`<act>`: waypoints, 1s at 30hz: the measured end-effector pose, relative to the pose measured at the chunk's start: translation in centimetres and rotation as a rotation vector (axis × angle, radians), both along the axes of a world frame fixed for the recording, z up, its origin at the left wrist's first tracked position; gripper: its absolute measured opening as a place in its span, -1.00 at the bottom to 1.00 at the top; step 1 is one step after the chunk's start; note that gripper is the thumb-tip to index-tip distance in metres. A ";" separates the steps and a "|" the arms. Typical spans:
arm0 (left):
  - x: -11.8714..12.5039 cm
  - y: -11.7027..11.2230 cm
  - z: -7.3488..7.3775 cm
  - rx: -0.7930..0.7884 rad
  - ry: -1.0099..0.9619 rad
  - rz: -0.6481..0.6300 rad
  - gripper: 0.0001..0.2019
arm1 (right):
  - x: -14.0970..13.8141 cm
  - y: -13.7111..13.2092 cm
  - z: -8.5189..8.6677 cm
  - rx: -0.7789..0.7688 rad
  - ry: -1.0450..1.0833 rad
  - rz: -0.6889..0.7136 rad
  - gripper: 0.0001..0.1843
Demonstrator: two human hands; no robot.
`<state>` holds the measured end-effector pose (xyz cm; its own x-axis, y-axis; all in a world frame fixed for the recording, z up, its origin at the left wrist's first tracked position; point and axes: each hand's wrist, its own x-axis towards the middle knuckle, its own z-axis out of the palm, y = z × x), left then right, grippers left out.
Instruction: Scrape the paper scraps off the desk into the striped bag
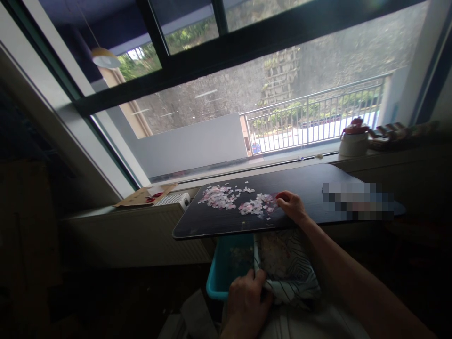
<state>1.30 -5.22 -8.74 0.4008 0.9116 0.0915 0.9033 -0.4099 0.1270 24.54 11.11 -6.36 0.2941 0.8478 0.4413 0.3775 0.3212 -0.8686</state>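
Observation:
My right hand (291,206) is over the dark tabletop (303,183), fingers pinched at the edge of a pile of small white and pink paper pieces (256,205). Red shows at its fingertips; what it pinches is too small to make out. Farther left lies a second heap of paper pieces (217,196). Below the table edge, my left hand (249,299) is closed on the rim of a patterned cloth bag (298,282) that hangs open in front of me. Pale bits lie inside the bag. Beside it stands a turquoise bin (216,282).
A wide window (197,108) fills the back. On its sill stand a white jug with a red lid (354,139) and, at left, brown cardboard (136,197) with red-handled scissors (154,197). A radiator (176,201) is left of the table. A blurred patch covers the table's right end.

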 end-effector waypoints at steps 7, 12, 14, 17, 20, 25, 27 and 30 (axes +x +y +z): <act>0.5 -0.1 1.0 -0.012 0.035 0.032 -0.87 | -0.3 -0.9 0.9 -0.059 0.009 0.128 -0.80; 0.6 -0.2 1.0 -0.009 0.031 0.034 -0.86 | -0.4 -1.1 1.2 -0.067 0.017 0.173 -0.79; 0.6 -0.2 1.0 -0.009 0.033 0.033 -0.87 | -0.5 -1.3 1.4 -0.086 0.013 0.234 -0.80; 0.6 -0.1 1.0 -0.010 0.036 0.031 -0.88 | -0.5 -1.6 1.6 -0.103 0.021 0.281 -0.80; 0.6 -0.1 1.1 -0.005 0.032 0.029 -0.88 | -0.5 -1.7 1.7 -0.105 0.023 0.294 -0.80; 0.6 -0.2 1.1 -0.020 0.047 0.031 -0.86 | -0.5 -1.7 1.6 -0.125 0.015 0.353 -0.82; 0.6 -0.1 1.2 -0.029 0.051 0.030 -0.85 | -0.4 -1.4 1.3 -0.111 0.030 0.308 -0.80; 0.6 -0.1 1.2 -0.031 0.056 0.035 -0.83 | -0.3 -1.1 0.9 -0.067 0.061 0.189 -0.74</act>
<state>1.94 -5.35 -7.52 0.3724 0.9271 0.0415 0.9229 -0.3747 0.0883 24.21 10.05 -5.47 0.1514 0.9174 0.3680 0.2624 0.3216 -0.9098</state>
